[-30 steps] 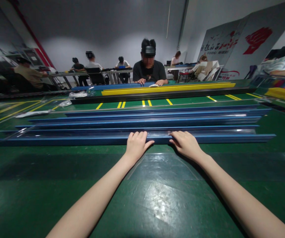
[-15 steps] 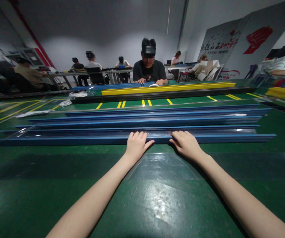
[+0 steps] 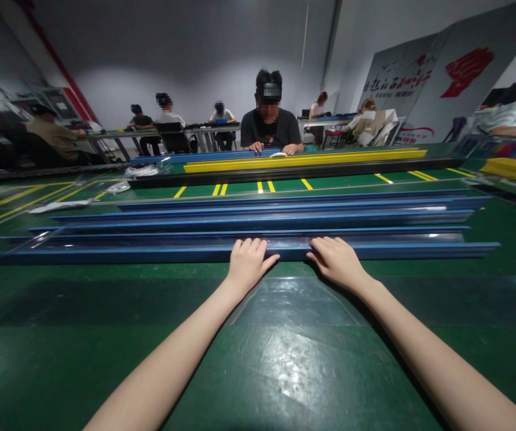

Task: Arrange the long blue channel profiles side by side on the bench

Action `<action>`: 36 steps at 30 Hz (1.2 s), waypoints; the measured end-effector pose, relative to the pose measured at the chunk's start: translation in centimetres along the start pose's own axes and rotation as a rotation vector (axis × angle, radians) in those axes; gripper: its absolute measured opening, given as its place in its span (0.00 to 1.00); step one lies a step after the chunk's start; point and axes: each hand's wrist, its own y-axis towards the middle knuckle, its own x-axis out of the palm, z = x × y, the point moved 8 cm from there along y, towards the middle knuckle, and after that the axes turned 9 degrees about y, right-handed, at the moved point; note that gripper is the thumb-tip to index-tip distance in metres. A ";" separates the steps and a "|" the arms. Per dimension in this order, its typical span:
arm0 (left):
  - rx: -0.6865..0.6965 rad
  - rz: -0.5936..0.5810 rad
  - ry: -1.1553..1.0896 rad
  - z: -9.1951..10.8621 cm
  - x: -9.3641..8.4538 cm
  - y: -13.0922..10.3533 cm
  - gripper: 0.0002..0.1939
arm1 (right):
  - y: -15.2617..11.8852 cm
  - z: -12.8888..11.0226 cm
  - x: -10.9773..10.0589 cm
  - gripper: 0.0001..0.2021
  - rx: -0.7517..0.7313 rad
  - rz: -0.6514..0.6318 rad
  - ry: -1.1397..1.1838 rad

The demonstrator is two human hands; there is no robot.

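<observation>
A long blue channel-shaped profile (image 3: 127,256) lies crosswise on the green surface, its near wall facing me. My left hand (image 3: 248,263) is closed over the top of that wall, fingers curled inside and thumb pointing right along the near face. A short gap to the right, my right hand (image 3: 337,261) grips the same wall, with its thumb on my side. Clear plastic (image 3: 186,241) shines inside the channel between its walls. In front of the profile, under my forearms, a flat transparent strip (image 3: 294,299) lies across the surface.
More blue profiles (image 3: 285,217) lie parallel behind. Farther off are a black profile (image 3: 352,169) and a yellow profile (image 3: 330,158), with a co-worker's hands (image 3: 292,148) beyond. Crumpled clear plastic (image 3: 141,171) sits at left, a yellow tray (image 3: 513,169) at right.
</observation>
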 end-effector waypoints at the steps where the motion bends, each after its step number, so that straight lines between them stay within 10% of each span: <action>1: 0.000 0.000 0.001 0.0 0.0 0.0 0.19 | 0.0 0.0 0.0 0.11 0.000 -0.002 -0.003; 36: 0.041 -0.014 -0.128 0.2 0.1 0.0 0.15 | 2.2 -2.9 -1.1 0.10 -0.004 -0.013 0.000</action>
